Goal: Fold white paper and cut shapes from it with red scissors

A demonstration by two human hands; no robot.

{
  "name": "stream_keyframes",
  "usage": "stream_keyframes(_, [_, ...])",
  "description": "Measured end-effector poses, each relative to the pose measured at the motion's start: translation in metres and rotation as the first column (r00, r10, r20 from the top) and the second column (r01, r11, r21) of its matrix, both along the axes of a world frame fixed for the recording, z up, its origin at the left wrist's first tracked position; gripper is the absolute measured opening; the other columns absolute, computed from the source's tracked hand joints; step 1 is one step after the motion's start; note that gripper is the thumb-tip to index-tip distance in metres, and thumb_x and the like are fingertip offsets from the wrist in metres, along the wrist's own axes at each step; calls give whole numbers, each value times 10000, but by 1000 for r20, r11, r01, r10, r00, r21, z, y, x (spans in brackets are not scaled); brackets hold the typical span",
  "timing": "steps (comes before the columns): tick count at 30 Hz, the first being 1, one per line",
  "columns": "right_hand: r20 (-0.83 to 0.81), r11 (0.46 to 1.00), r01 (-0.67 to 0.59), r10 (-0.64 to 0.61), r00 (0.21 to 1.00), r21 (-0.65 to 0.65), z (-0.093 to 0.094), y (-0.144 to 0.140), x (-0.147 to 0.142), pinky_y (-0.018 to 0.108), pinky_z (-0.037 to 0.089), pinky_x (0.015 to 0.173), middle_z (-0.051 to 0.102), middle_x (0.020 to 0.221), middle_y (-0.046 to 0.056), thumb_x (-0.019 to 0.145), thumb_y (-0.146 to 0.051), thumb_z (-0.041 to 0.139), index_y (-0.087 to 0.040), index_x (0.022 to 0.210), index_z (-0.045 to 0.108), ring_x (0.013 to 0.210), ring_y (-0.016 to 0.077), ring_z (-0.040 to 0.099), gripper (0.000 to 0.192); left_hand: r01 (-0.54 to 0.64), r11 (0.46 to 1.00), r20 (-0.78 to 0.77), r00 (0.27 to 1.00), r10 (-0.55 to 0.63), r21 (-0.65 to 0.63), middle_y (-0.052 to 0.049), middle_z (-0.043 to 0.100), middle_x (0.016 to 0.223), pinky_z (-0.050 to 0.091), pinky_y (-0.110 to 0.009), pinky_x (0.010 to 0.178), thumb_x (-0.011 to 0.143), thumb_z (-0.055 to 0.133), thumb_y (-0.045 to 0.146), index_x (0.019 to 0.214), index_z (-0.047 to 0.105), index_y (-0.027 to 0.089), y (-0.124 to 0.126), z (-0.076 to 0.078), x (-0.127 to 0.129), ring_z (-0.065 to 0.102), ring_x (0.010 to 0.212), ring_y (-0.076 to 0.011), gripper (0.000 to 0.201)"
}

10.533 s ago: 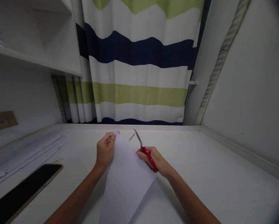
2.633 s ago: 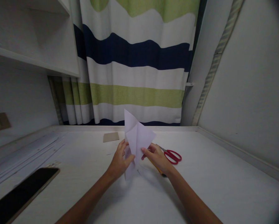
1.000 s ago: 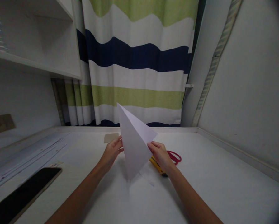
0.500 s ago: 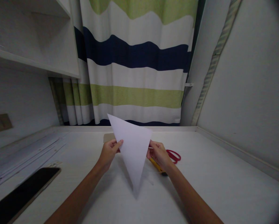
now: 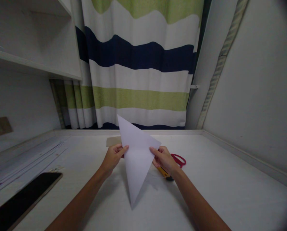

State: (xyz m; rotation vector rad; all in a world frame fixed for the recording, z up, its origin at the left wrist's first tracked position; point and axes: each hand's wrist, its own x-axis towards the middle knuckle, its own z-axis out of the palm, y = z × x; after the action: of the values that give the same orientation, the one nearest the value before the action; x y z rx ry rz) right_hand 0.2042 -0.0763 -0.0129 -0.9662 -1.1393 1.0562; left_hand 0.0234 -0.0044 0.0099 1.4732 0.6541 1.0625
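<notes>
Tilted slightly since half a second ago, the paper triangle (image 5: 136,163) is pinched at its edges by the left hand (image 5: 112,157) and right hand (image 5: 164,158), tip down above the table (image 5: 230,192). Loose pinches could let it slip; hard ones could crumple it near the scissors (image 5: 179,159).

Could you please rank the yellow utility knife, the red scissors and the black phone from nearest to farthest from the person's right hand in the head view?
From the right hand:
1. Yellow utility knife, just under the hand and partly hidden by it.
2. Red scissors, a little farther out on the hand's right, on the desk.
3. Black phone, far off at the desk's left edge.
</notes>
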Motion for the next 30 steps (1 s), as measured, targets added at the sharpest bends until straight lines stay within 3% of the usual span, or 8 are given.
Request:
stream_keyframes(8, [26,1000,4,-4,1000,6,8,-6,3,153,153,258,431,304,-56,680,-393,523,-120,627,499,216,35,308,280,44,991,-90,995,-32,127,7,507,379,331,-209,350,637,579,286,558,613,128,-2,9,-7,428,318,-90,180])
stream_keyframes(15, [-17,997,-70,70,997,29,13,-11,7,146,145,260,415,268,-68,686,-299,517,-114,697,522,202,34,284,185,91,993,45,995,-94,72,-11,572,516,354,-216,383,625,598,241,800,638,120,1,11,-12,460,400,-96,216])
stream_keyframes(18, [-60,997,-70,71,996,16,13,-12,7,146,161,262,419,272,-66,665,-288,530,-112,707,526,205,39,300,180,129,991,82,988,-133,46,-21,586,541,365,-225,412,618,599,222,728,652,133,2,10,-13,476,430,-103,151])
stream_keyframes(22, [-47,993,-117,117,992,-15,10,-9,9,145,220,273,473,304,-34,670,-277,525,-104,673,540,227,51,356,174,82,993,56,995,-87,87,-42,621,574,390,-243,457,585,608,206,614,662,151,4,11,-16,509,463,-123,82])
stream_keyframes(25, [104,990,-139,139,985,-2,9,-7,13,190,412,458,633,590,47,669,-257,539,-104,801,590,485,106,566,209,16,983,-22,1000,-12,183,-61,652,651,399,-240,486,567,611,220,635,681,166,6,15,-20,549,540,-156,111])
stream_keyframes(27, [325,994,-92,69,943,55,9,-6,17,264,438,666,641,838,62,669,-239,545,-148,902,603,741,146,590,257,-13,970,-85,996,34,244,-59,649,628,390,-233,470,576,594,236,615,684,172,8,18,-23,549,538,-163,118])
stream_keyframes(30, [667,978,29,-164,727,208,10,-8,19,361,362,816,593,1002,55,682,-233,538,-212,961,596,911,185,527,286,6,957,-171,984,46,292,-48,623,553,372,-227,432,598,554,235,614,682,178,7,22,-25,524,473,-148,141])
